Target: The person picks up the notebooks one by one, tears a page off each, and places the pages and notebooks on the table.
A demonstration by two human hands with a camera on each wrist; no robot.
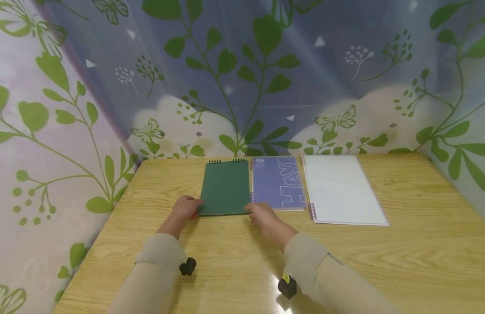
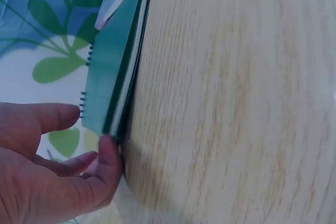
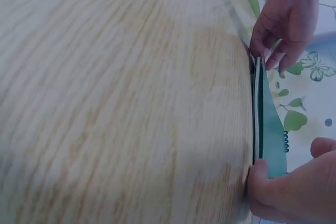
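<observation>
A dark green notebook with black coil rings along its far edge lies at the left of a row of notebooks. My left hand holds its near left corner; in the left wrist view one digit meets the corner while another extends toward the rings. At the near right corner my right hand grips the same notebook. Seen from the right wrist, the notebook's cover spans between both hands, its near edge facing the camera. Some right-hand fingers are out of that view.
Right beside the green notebook lies a purple notebook with large outlined letters. Farther right is a white-paged notebook with purple coils. All lie on a wooden table, whose far edge meets a leaf-patterned curtain.
</observation>
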